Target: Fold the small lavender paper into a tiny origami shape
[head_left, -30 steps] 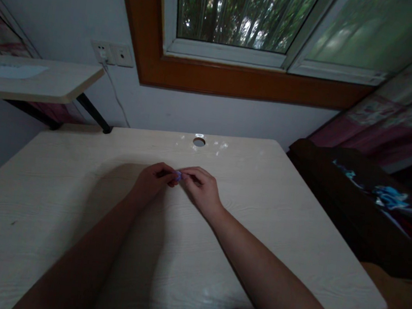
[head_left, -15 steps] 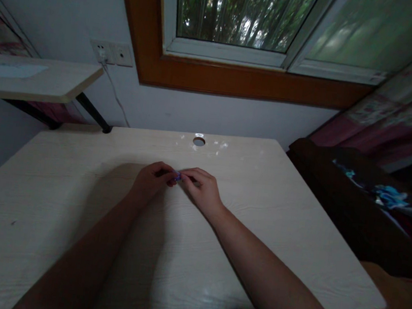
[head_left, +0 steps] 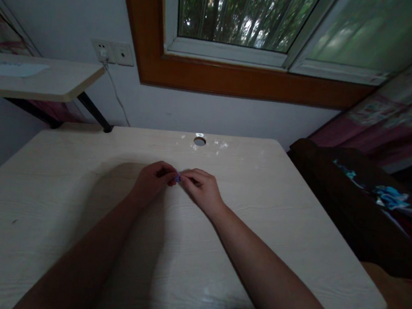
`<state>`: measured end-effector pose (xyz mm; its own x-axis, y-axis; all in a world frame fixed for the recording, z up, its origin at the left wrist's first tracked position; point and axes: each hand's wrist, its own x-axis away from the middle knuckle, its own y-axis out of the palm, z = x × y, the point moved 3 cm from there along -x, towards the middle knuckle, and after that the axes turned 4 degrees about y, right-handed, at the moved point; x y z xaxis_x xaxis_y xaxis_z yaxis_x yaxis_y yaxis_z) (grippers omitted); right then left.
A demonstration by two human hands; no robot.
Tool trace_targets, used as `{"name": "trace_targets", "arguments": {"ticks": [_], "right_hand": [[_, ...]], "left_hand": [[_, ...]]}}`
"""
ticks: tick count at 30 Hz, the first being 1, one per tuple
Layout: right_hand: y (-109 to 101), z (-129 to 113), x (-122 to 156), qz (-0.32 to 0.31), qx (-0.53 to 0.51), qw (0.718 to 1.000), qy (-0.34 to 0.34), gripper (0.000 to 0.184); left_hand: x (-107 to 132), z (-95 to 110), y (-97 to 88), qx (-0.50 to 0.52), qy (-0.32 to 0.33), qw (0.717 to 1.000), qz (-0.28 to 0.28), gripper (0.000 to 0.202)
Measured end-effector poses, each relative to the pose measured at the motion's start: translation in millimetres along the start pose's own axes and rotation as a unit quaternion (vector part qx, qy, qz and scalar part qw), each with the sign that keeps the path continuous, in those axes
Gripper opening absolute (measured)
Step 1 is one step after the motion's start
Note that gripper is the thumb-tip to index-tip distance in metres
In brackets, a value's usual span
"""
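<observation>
A small purple-blue shiny thing (head_left: 177, 177) sits between my fingertips, too small and too covered for me to tell its kind. My left hand (head_left: 154, 181) pinches its left side, thumb and forefinger closed. From the other side, my right hand (head_left: 202, 188) pinches it with thumb and fingertips pressed together. Both hands meet over the middle of the pale wood-grain desk (head_left: 242, 228), towards its far half. Most of the small thing is hidden by my fingers.
A round cable hole (head_left: 199, 141) lies near the desk's back edge. At left a raised shelf (head_left: 60, 89) stands on black legs. A wall socket (head_left: 112, 53) holds a plug with a white cable (head_left: 116, 93). Beyond the right edge is dark furniture (head_left: 334, 204) with blue cloth (head_left: 390, 196) on it.
Both hands stay in nearly the same place, still pinching the small thing. A little more of its purple-blue surface shows between the fingertips.
</observation>
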<state>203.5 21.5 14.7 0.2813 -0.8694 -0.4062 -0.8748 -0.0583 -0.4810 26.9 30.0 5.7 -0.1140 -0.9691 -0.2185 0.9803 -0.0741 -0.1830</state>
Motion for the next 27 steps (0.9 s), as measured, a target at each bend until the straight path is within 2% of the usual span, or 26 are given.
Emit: {"name": "trace_targets", "arguments": {"ticks": [5, 10, 15, 27], "right_hand": [[0.1, 1.3, -0.5, -0.006, 0.002, 1.000, -0.002, 0.016], [0.4, 2.7, -0.4, 0.001, 0.002, 1.000, -0.006, 0.015], [-0.2, 1.7, -0.6, 0.004, -0.006, 1.000, -0.012, 0.015], [-1.6, -3.4, -1.1, 0.017, 0.006, 0.999, -0.038, 0.017]], "left_hand": [[-0.2, -2.1, 0.4, -0.014, 0.010, 1.000, -0.007, 0.022], [-1.0, -4.4, 0.2, -0.016, 0.051, 0.998, -0.031, 0.028], [-0.9, -1.6, 0.7, -0.043, 0.091, 0.994, -0.052, 0.020], [-2.7, -8.2, -0.9, -0.026, 0.072, 0.996, -0.033, 0.018]]}}
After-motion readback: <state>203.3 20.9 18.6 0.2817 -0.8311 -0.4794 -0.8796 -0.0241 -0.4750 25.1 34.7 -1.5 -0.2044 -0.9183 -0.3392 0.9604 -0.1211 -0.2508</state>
